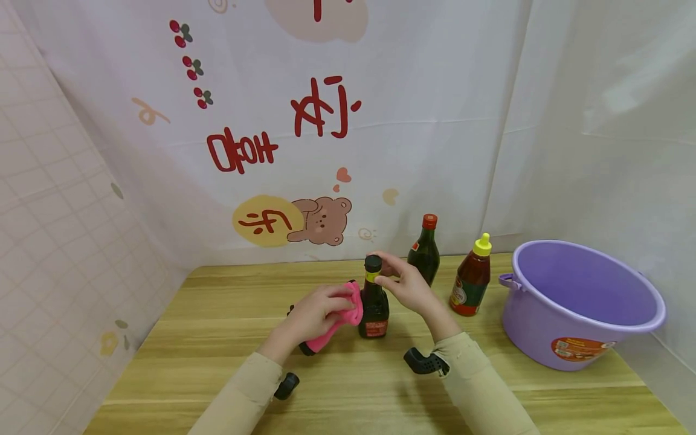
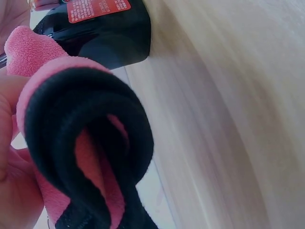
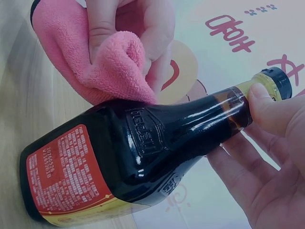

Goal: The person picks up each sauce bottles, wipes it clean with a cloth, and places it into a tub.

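Observation:
A small dark sauce bottle (image 1: pixel 374 301) with a black cap and a red label stands on the wooden table (image 1: pixel 228 338). My right hand (image 1: pixel 402 283) pinches its neck just under the cap; in the right wrist view the thumb (image 3: pixel 271 107) lies on the bottle (image 3: pixel 138 157) neck. My left hand (image 1: pixel 312 314) grips a pink cloth (image 1: pixel 342 320) with black edging and presses it against the bottle's left side. The cloth (image 3: pixel 102 57) touches the bottle's shoulder. In the left wrist view the folded cloth (image 2: pixel 81 138) fills the frame, with the bottle (image 2: pixel 105 33) behind it.
A taller dark bottle with a red cap (image 1: pixel 425 251) and a red sauce bottle with a yellow cap (image 1: pixel 470 279) stand behind my right hand. A purple plastic basin (image 1: pixel 582 302) sits at the right. Printed white curtain forms the back wall.

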Action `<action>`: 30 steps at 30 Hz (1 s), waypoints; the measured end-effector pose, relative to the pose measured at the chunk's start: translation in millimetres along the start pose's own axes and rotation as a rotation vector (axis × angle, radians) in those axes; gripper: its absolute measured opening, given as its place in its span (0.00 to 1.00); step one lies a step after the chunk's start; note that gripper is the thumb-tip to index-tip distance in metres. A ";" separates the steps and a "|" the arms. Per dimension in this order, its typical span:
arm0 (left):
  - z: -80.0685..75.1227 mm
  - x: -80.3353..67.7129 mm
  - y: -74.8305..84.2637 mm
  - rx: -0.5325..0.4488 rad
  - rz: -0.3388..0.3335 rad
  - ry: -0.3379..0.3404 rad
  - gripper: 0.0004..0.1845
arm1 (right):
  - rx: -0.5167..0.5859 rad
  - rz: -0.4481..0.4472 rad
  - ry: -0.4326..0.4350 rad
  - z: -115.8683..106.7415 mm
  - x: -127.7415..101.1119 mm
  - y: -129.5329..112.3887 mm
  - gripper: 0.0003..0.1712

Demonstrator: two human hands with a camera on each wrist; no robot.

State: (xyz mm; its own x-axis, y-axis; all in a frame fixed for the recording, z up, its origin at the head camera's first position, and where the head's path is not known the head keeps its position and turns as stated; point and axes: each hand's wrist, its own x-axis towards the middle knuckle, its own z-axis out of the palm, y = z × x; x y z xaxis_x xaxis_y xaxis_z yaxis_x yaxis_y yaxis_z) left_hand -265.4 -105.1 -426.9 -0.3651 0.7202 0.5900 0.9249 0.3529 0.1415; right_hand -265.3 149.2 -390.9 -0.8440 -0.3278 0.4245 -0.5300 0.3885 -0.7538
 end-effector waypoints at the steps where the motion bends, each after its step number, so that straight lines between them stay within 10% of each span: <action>1: 0.0 -0.4 0.3 0.001 -0.005 -0.001 0.13 | -0.002 0.001 0.001 0.0 -0.2 -0.1 0.28; 30: 6.1 -14.2 -3.8 -0.019 -0.057 -0.105 0.13 | -0.018 -0.013 0.010 1.1 -0.4 0.5 0.29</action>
State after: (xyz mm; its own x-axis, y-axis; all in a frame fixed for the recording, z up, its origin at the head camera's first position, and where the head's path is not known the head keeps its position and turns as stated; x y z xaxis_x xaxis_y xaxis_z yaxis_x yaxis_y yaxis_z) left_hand -264.4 -113.0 -440.7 -0.4253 0.7584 0.4939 0.9038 0.3845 0.1878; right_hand -265.2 148.6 -392.0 -0.8375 -0.3247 0.4395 -0.5426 0.3995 -0.7389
